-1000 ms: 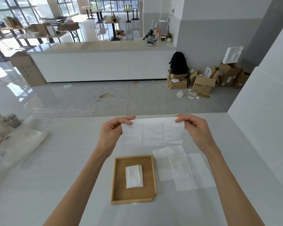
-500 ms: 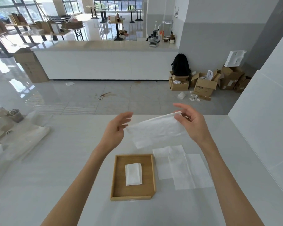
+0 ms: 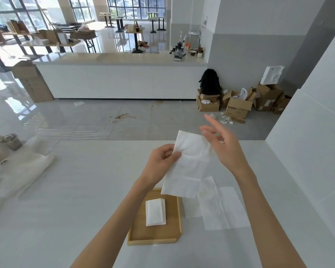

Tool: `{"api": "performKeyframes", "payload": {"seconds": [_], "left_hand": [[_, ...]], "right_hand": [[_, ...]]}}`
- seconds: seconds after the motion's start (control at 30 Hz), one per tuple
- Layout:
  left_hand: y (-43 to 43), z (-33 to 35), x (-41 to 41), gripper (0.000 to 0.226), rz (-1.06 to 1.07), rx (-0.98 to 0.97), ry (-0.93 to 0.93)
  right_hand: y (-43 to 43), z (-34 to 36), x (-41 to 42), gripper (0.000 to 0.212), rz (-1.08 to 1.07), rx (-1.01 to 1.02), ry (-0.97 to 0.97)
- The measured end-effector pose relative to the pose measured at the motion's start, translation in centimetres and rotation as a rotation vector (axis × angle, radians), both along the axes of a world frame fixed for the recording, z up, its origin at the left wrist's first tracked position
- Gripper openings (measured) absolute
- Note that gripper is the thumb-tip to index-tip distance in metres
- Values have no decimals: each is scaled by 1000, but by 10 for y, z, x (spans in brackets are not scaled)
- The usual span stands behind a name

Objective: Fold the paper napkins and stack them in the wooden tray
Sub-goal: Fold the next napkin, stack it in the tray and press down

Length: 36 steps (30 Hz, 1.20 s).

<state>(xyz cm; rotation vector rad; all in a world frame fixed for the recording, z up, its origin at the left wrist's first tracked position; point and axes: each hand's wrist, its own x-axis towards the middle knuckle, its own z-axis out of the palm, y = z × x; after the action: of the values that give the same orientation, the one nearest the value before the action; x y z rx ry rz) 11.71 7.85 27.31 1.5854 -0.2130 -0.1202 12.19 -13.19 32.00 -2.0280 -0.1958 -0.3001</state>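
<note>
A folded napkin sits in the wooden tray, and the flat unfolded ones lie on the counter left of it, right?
Not quite. The head view shows the unfolded napkins lying to the right of the wooden tray, not the left. The folded napkin is indeed in the tray.

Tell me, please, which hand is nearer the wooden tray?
Left. The left hand hovers just beyond the wooden tray; the right hand is farther off, up and right.
</note>
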Motion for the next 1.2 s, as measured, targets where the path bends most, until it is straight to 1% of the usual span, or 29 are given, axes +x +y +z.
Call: {"api": "performKeyframes", "payload": {"seconds": [0.07, 0.1, 0.13, 0.2, 0.27, 0.33, 0.4, 0.53, 0.7, 0.77, 0.8, 0.87, 0.9, 0.93, 1.0, 1.03, 1.07, 1.13, 1.17, 1.2], "left_hand": [[1, 3, -2, 15, 49, -105, 52], [2, 4, -3, 16, 59, -137, 67], [3, 6, -3, 18, 61, -153, 77], [4, 8, -3, 20, 56, -146, 81], [5, 9, -1, 21, 56, -127, 72], [7, 8, 0, 21, 56, -97, 57], [10, 8, 1, 20, 59, -68, 39], [19, 11, 1, 20, 65, -64, 17], [31, 17, 3, 22, 43, -96, -10], [34, 21, 3, 20, 35, -111, -42], [34, 24, 3, 20, 34, -118, -64], [36, 28, 2, 28, 28, -164, -99], [36, 28, 2, 31, 13, -203, -112], [35, 28, 2, 29, -11, -254, -116], [33, 25, 1, 16, -55, -396, -51], [31, 23, 0, 20, -62, -441, 10], [29, 20, 0, 31, -72, -439, 69], [24, 15, 0, 48, -93, -336, 123], [22, 12, -1, 51, -99, -287, 125], [21, 10, -1, 47, -91, -262, 126]], "right_hand": [[-3, -16, -8, 55, -43, 228, 182], [-3, -22, -13, 53, -4, 297, 282], [-1, -27, -17, 47, 58, 326, 356], [4, -35, -20, 33, 136, 395, 402], [9, -37, -19, 22, 87, 448, 377], [11, -36, -16, 16, 14, 451, 349], [13, -33, -13, 16, -1, 443, 348], [19, -27, -10, 18, 50, 435, 357], [23, -22, -4, 15, 83, 510, 348], [24, -20, -4, 18, 119, 532, 318], [25, -18, -4, 25, 134, 536, 296], [27, -13, -5, 35, 139, 529, 250], [28, -11, -4, 36, 135, 523, 225], [29, -9, -4, 34, 127, 526, 202], [29, -7, -4, 27, 116, 553, 162], [29, -7, -3, 25, 107, 552, 143], [28, -7, -3, 25, 97, 533, 127], [24, -9, -1, 27, 86, 451, 91], [21, -11, 0, 29, 85, 399, 73], [19, -12, 1, 31, 80, 352, 58]]}}
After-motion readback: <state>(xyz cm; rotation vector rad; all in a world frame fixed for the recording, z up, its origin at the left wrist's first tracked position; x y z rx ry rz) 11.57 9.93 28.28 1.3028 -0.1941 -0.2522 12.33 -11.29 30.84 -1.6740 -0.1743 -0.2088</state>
